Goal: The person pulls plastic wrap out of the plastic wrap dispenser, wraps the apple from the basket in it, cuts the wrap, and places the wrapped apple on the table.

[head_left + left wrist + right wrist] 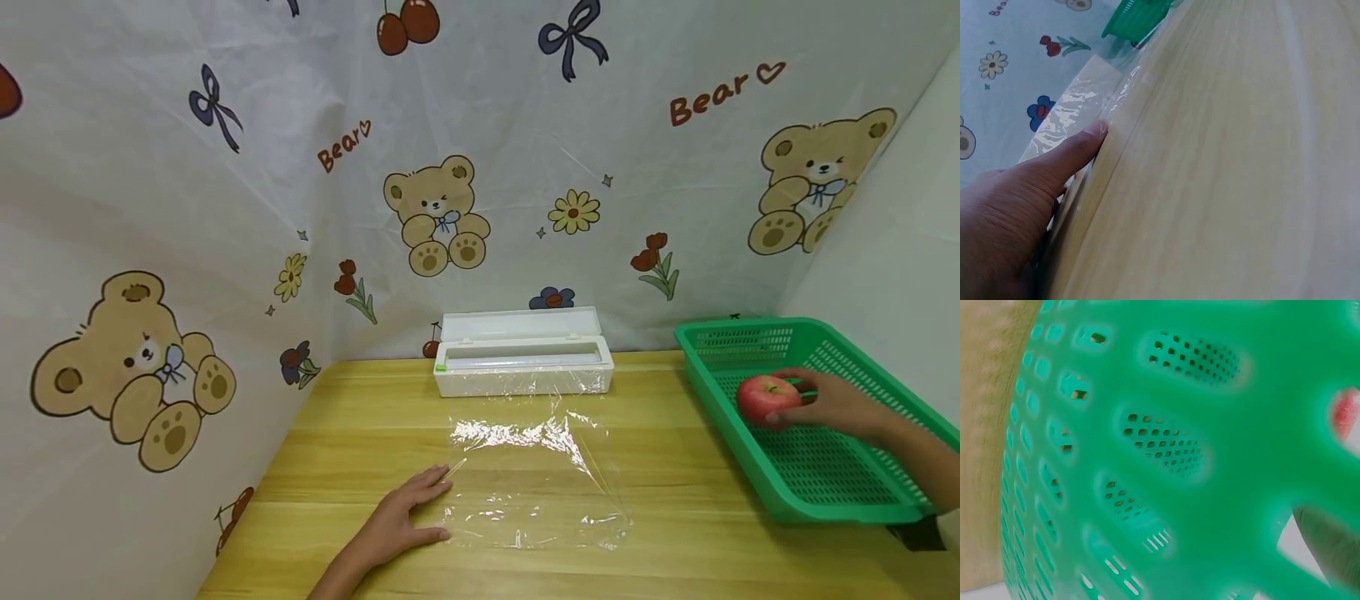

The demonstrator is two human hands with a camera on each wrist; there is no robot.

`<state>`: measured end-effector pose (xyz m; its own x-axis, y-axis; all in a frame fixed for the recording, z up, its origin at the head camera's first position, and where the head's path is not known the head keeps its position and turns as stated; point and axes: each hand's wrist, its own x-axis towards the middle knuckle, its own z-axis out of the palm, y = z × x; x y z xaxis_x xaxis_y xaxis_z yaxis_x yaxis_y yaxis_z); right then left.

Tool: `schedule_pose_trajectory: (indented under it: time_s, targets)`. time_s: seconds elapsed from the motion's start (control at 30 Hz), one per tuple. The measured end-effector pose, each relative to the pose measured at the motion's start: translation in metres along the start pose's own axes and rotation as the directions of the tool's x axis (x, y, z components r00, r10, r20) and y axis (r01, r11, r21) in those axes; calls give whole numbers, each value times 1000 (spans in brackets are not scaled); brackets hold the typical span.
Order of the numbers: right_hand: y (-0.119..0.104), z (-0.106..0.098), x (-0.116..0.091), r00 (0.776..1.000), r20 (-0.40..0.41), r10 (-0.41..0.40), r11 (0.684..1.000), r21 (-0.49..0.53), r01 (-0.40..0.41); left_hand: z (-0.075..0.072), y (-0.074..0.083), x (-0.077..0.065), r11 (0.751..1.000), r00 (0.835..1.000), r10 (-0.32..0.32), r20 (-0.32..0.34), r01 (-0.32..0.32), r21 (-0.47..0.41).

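Observation:
A red apple (767, 401) is in my right hand (832, 406), over the green basket (780, 492); thumb and fingers grip it from the right. In the right wrist view the basket wall (1241, 456) fills most of the picture, with a sliver of the apple (1344, 415) at the right edge. My left hand (401, 515) rests on the table at the left edge of a clear sheet of plastic wrap (525, 479), fingers extended. The left wrist view shows the left thumb (1075, 150) touching the film's edge.
Behind the sheet stands a white wrap dispenser box (523, 379) with its lid raised and a roll inside; the film's far edge reaches its front. All this sits on a wooden table (337, 442). A bear-patterned cloth (510, 125) hangs behind and at the left.

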<state>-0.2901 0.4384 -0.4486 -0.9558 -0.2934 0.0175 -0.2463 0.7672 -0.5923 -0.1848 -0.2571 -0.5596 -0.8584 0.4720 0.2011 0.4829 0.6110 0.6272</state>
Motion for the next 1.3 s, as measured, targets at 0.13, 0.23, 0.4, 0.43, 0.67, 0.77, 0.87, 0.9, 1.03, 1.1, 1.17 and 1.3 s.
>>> schedule_pose_trajectory:
  time_s: [0.13,0.23,0.4,0.43,0.67,0.77,0.87,0.9,1.03,1.1,1.17,1.3]
  targets:
    - [0,-3,-1,1000,6,3,999,45,-3,0,0,0,1000,1000,-5,6,5,0]
    - [-1,-4,0,1000,10,17,998,68,-18,0,0,0,1000,1000,-6,7,6,5]
    - [-6,-9,2,1000,-1,27,998,62,-27,0,0,1,1000,1000,-4,8,4,-2]
    - [-8,-11,2,1000,-2,31,998,61,-31,0,-1,1,1000,1000,-6,11,6,-4]
    - [-14,-18,-5,998,-24,64,997,46,-63,1,-1,-1,1000,1000,-8,19,8,-2]
    - [-13,-19,-7,998,-38,56,998,25,-55,0,-1,0,1000,1000,-10,17,10,2]
    - [-13,-20,-10,997,-40,61,998,12,-60,0,0,1,1000,1000,-14,20,14,2]
    - [-13,-20,-11,997,-39,65,998,13,-65,0,0,1,1000,1000,-15,23,15,1]
    - [-15,-20,-18,995,-35,93,996,22,-92,0,0,2,1000,999,-17,30,18,-9]
    - [-17,-22,-21,993,-33,114,993,12,-114,0,0,2,1000,999,-17,28,17,-12]
    - [-20,-23,-24,992,-38,123,992,-5,-124,0,1,1,1000,999,-19,27,20,-13]
    - [-28,-25,-28,990,-51,133,991,-23,-134,-1,1,1,1000,1000,-20,23,21,-13]
